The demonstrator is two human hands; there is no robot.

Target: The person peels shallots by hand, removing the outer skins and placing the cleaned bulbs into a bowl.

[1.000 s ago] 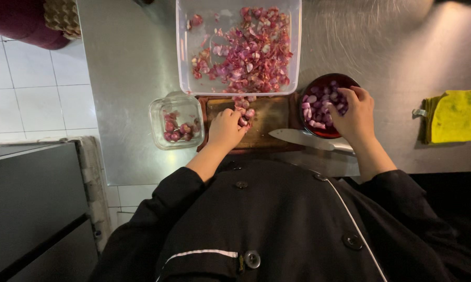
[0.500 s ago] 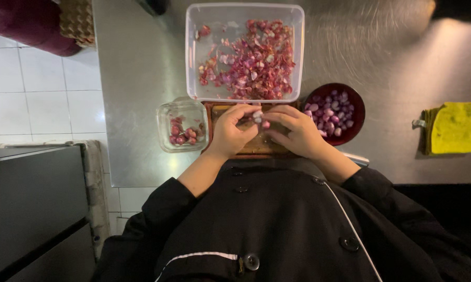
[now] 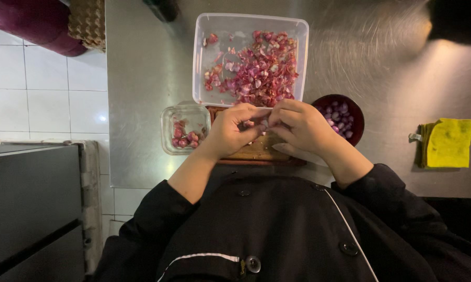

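Nearest, both hands meet over the wooden cutting board (image 3: 256,151): the left hand (image 3: 234,130) and right hand (image 3: 298,125) close their grips together on one small shallot (image 3: 261,124). Beside them sit a small glass container (image 3: 185,128) and a dark bowl (image 3: 345,115). Farther on the table (image 3: 141,78), a large plastic tub (image 3: 251,57) holds purple peels.

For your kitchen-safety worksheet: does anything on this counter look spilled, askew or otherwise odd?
Nothing stands out. The skins stay inside the big tub, the small tub and bowl sit upright, and both hands, left hand and right hand, work over the board.
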